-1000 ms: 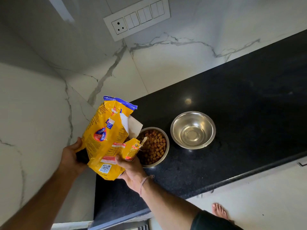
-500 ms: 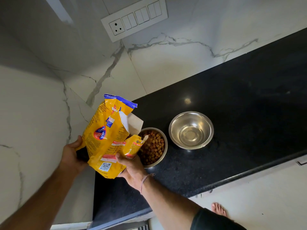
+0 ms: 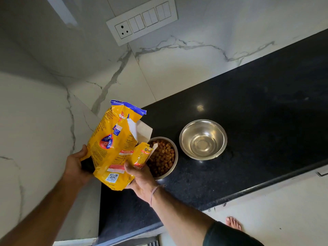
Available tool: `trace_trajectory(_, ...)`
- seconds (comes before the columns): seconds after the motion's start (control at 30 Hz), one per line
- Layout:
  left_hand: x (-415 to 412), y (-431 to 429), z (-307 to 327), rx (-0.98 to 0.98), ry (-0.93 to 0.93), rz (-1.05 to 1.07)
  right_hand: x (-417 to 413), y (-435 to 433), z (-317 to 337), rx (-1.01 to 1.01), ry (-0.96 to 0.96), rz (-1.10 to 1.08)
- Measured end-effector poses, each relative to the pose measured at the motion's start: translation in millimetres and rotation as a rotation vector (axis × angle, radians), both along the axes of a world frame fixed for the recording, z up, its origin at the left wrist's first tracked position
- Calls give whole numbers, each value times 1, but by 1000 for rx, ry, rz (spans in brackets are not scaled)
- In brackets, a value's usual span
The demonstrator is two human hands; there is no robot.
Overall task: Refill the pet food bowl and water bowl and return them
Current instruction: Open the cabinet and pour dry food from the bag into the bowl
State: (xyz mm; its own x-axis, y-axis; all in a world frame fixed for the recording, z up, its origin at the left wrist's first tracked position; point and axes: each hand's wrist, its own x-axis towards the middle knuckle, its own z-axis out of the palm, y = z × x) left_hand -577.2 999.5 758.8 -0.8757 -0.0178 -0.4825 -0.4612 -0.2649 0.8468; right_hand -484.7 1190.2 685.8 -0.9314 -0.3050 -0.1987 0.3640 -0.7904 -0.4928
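A yellow pet food bag [image 3: 113, 146] with a torn white flap is held upright over the left end of the black counter [image 3: 248, 121]. My left hand [image 3: 76, 166] grips its left lower edge. My right hand [image 3: 140, 178] holds its bottom right corner from below. Right beside the bag stands a steel food bowl [image 3: 164, 157] filled with brown kibble, partly hidden by the bag's torn corner. To its right sits a second steel bowl [image 3: 203, 139], shiny inside with no kibble.
White marble walls meet in a corner behind the bag. A switch panel [image 3: 142, 20] with a socket is on the back wall. The counter's front edge runs diagonally; below it lies a pale floor with my bare foot [image 3: 234, 223].
The bag and both hands have stayed nearly still; the bag sits a touch more upright. The bowls have not moved.
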Motion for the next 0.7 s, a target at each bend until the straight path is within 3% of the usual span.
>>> trace_trajectory(0.7, 7, -3, -2, 32, -32, 14, 5, -5, 2, 40, -33, -24)
